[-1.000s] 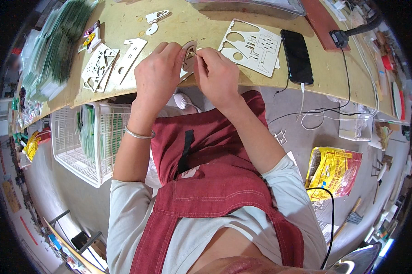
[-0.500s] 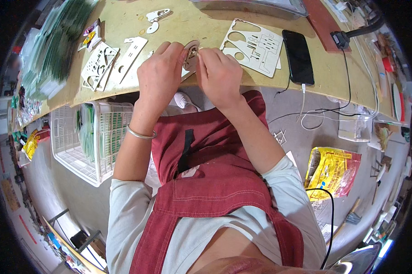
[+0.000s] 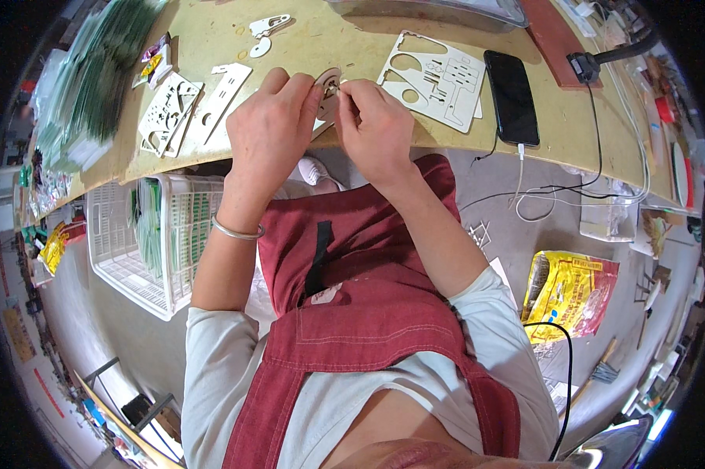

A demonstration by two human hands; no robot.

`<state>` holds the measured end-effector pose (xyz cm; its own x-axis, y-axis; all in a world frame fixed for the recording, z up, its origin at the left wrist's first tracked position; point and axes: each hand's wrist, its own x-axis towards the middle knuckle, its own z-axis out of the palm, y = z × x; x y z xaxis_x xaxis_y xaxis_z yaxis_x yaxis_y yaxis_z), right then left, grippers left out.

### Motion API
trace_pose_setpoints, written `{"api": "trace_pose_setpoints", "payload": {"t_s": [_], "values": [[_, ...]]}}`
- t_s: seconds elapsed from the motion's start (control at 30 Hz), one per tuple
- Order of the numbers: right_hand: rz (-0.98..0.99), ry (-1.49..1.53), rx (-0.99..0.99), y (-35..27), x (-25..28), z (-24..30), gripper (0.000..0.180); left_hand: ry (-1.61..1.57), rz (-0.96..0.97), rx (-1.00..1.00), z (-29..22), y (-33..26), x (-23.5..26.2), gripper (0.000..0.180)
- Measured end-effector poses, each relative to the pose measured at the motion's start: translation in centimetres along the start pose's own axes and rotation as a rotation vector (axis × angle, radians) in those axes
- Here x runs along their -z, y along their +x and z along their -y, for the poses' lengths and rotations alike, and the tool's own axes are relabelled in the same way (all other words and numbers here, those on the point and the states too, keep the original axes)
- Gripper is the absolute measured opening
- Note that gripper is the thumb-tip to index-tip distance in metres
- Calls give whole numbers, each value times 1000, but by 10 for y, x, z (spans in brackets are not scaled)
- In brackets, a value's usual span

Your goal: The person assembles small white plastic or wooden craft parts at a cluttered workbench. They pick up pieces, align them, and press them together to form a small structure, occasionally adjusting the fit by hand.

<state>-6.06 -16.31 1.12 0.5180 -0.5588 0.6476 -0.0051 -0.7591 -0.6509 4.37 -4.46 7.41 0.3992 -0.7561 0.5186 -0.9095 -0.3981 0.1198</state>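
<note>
Above the near edge of the table, my left hand [image 3: 273, 129] is closed on a pale, thin wooden disc [image 3: 326, 111] with small cut-outs, tilted up on edge. My right hand [image 3: 376, 125] is pinched closed against the disc's face. A small dark bit shows at its fingertips, too small to name. To the right lies a pale die-cut sheet [image 3: 455, 87] with round openings and slots. Left of my hands lie a narrow slotted board [image 3: 229, 94] and punched sheets [image 3: 161, 117]. Farther back rests a small assembled pale piece [image 3: 270, 26] with a rounded part [image 3: 260, 48] beside it.
A black phone [image 3: 512, 98] on a white cable lies at the right. Stacked green-tinted plastic packets [image 3: 94, 78] stand at the left. Below the table edge are a white crate [image 3: 130, 270] and a yellow-red bag [image 3: 571, 293]. A clear bin [image 3: 438, 11] sits at the back.
My left hand and forearm have shifted slightly left and tilted, baring more of the disc. My right hand stays nearly in place at the disc.
</note>
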Motion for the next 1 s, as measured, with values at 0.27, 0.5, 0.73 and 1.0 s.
{"api": "trace_pose_setpoints", "payload": {"t_s": [0.27,0.5,0.73,1.0], "values": [[-99,61,51,4,-6,-2,11,-380,38,94,3,4,-4,21],[-38,30,0,5,-2,-1,8,-473,68,114,8,7,-10,20],[35,22,-29,6,1,-4,9,-432,47,35,8,6,-11,19],[7,-7,18,5,-2,-5,11,-416,42,7,6,9,-10,18]]}}
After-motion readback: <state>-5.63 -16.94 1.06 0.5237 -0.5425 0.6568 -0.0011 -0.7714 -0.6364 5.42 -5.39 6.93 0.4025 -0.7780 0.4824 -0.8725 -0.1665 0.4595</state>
